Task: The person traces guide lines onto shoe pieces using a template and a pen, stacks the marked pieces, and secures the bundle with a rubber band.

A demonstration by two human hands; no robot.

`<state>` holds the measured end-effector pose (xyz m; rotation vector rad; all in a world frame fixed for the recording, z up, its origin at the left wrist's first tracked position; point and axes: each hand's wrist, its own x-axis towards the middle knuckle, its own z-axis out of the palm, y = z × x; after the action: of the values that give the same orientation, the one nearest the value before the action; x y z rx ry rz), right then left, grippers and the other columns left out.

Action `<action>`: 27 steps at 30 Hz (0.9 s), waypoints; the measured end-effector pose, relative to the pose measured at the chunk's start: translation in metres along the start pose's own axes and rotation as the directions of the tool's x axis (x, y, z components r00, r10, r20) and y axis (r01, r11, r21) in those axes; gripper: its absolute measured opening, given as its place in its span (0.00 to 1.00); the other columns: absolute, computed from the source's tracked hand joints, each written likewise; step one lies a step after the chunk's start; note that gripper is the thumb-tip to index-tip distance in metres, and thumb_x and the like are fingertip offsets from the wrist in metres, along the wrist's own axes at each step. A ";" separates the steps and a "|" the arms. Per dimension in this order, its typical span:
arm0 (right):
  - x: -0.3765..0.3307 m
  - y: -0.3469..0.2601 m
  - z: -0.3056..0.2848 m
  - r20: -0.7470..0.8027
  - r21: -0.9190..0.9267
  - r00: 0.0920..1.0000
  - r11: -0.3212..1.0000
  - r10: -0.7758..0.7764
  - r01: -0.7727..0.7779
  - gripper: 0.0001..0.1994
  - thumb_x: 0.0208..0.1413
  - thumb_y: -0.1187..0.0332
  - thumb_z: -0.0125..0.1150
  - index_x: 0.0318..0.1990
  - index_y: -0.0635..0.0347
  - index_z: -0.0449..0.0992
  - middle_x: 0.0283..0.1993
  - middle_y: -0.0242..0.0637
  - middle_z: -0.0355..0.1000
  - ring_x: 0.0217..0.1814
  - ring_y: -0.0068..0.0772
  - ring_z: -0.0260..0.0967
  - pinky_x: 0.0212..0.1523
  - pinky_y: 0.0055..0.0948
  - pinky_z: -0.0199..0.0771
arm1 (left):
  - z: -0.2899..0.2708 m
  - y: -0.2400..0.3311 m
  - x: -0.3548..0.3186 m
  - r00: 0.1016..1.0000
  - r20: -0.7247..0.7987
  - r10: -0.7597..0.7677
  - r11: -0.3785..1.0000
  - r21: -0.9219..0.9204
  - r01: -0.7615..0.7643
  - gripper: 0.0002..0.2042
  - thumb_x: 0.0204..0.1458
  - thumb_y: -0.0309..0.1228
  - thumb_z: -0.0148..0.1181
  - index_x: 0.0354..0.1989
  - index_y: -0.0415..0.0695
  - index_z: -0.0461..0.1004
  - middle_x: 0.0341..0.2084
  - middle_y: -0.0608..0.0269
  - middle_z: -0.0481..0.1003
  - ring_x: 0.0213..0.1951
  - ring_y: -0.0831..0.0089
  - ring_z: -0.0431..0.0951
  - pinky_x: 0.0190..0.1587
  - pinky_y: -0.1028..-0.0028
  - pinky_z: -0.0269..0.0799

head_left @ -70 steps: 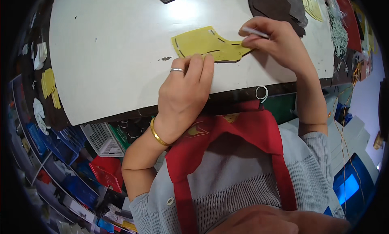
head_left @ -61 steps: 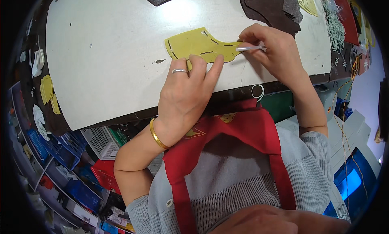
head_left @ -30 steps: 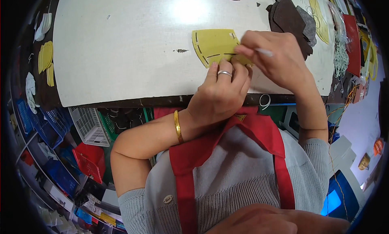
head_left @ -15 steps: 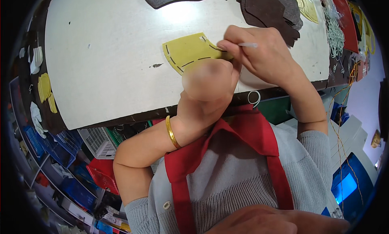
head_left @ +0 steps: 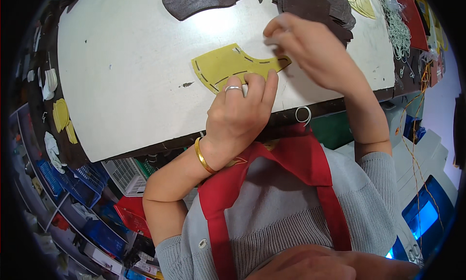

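Observation:
A yellow pattern piece (head_left: 221, 61) with dark dashes along its edges lies on the white tabletop before me. Its narrow end, at the right, looks darker. My left hand (head_left: 240, 105), with a ring and a gold bangle, has its bent fingers on the piece's near edge and holds it against the table. Something small and pale shows between those fingers. Above and right of the narrow end, my right hand (head_left: 303, 49) is raised off the piece. Its thumb and fingers are drawn together and partly blurred; what they hold cannot be made out.
Brown leather pieces (head_left: 206, 1) lie at the far edge, with a stack of dark leather (head_left: 310, 8) at far right. Pale cord (head_left: 398, 37) bunches on the right. Yellow pieces (head_left: 61, 115) sit at left; a white basket (head_left: 127, 175) stands below the table.
My right hand has lifted up and away from the pattern piece; the pale slim stick seen in it no longer shows. My left hand's fingers now lie along the near edge.

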<state>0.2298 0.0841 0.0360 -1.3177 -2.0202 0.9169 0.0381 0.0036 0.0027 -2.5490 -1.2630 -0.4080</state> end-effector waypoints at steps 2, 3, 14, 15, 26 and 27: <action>0.003 -0.015 0.008 0.226 -0.470 0.954 0.880 0.198 -0.071 0.13 0.64 0.60 0.54 0.40 0.61 0.77 0.36 0.45 0.78 0.42 0.51 0.77 0.42 0.46 0.76 | -0.005 -0.002 0.001 1.000 0.021 -0.013 1.000 -0.023 0.013 0.06 0.54 0.31 0.57 0.39 0.50 0.76 0.29 0.66 0.66 0.28 0.73 0.70 0.25 0.78 0.69; 0.000 -0.013 0.010 0.247 -0.481 0.965 0.876 0.088 0.043 0.13 0.61 0.59 0.59 0.38 0.60 0.79 0.36 0.44 0.78 0.41 0.50 0.77 0.42 0.44 0.77 | -0.007 -0.003 0.002 0.999 0.043 -0.030 0.998 -0.058 0.032 0.06 0.53 0.30 0.58 0.39 0.50 0.76 0.28 0.66 0.67 0.28 0.73 0.71 0.24 0.78 0.69; -0.024 0.052 -0.080 -0.344 -0.158 0.925 0.961 0.163 -0.228 0.10 0.62 0.67 0.63 0.46 0.61 0.82 0.32 0.30 0.78 0.33 0.17 0.72 0.37 0.21 0.73 | 0.042 -0.111 0.042 0.988 -0.140 -0.063 0.998 0.000 0.064 0.04 0.45 0.23 0.58 0.29 0.42 0.71 0.28 0.57 0.70 0.32 0.63 0.74 0.34 0.70 0.74; -0.025 0.055 -0.080 -0.342 -0.157 0.925 0.961 0.164 -0.228 0.10 0.62 0.67 0.63 0.46 0.61 0.82 0.32 0.30 0.78 0.33 0.17 0.72 0.37 0.21 0.73 | 0.039 -0.106 0.035 0.988 -0.138 -0.064 0.998 -0.001 0.065 0.04 0.45 0.23 0.58 0.29 0.42 0.71 0.28 0.57 0.70 0.32 0.63 0.74 0.34 0.70 0.74; -0.004 0.003 0.005 0.248 0.069 0.963 0.989 0.108 -0.129 0.10 0.58 0.71 0.64 0.44 0.64 0.83 0.30 0.41 0.79 0.31 0.26 0.78 0.35 0.27 0.76 | -0.006 -0.042 -0.048 0.976 -0.125 -0.179 0.904 -0.413 0.113 0.12 0.45 0.22 0.64 0.41 0.39 0.79 0.39 0.58 0.78 0.43 0.59 0.80 0.43 0.67 0.79; -0.001 0.001 0.008 0.297 0.036 0.948 0.991 0.113 -0.129 0.10 0.57 0.70 0.65 0.44 0.63 0.83 0.29 0.43 0.79 0.30 0.30 0.79 0.35 0.28 0.76 | -0.001 -0.041 -0.051 0.967 -0.144 -0.211 0.901 -0.412 0.135 0.12 0.45 0.22 0.64 0.41 0.39 0.78 0.39 0.57 0.77 0.43 0.59 0.80 0.43 0.66 0.79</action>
<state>0.2245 0.0814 0.0301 -1.3527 -2.1325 1.2829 -0.0250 -0.0102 -0.0101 -2.6393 -1.4656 -1.0147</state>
